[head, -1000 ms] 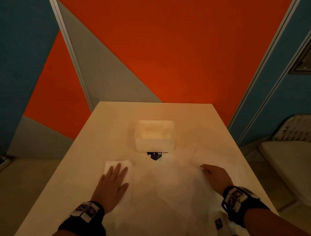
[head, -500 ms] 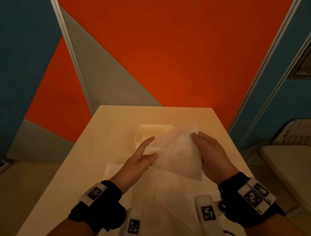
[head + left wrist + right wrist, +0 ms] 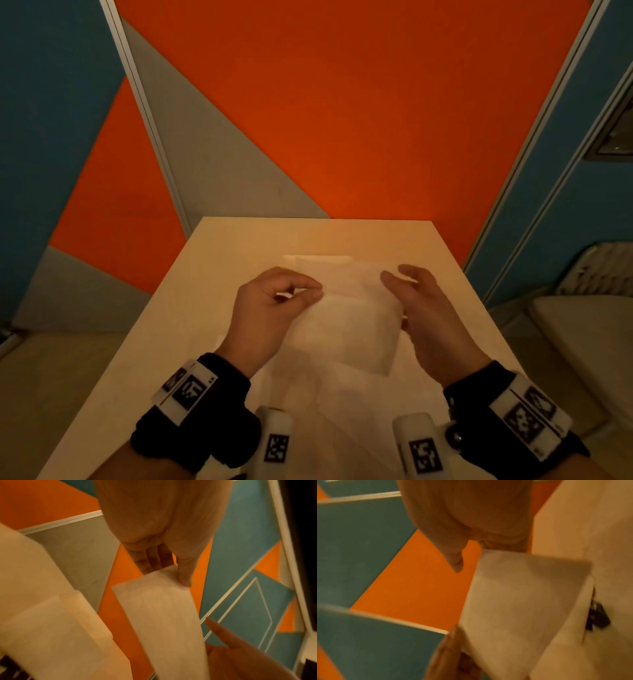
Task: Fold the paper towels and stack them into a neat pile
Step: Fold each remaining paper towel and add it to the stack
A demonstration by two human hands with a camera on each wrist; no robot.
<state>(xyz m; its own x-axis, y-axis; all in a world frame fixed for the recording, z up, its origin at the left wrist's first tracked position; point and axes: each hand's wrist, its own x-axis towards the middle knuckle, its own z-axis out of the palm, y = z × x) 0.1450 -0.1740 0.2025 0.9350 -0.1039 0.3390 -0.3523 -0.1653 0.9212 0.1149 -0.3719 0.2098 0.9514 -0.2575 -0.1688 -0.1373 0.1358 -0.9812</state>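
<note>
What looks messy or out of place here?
Nothing spilled or torn. The loose paper towels on the table lie overlapping and askew, unfolded, while the left hand pinches another towel above them.

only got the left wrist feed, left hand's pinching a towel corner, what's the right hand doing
observer: the right hand lays straight fingers along the right edge of the paper towel; its thumb is off the sheet.
operator: is the towel on the table
observer: no, it's held up above the table, over more loose towels.
operator: anything behind it
observer: a white box, mostly hidden by the sheet.
</note>
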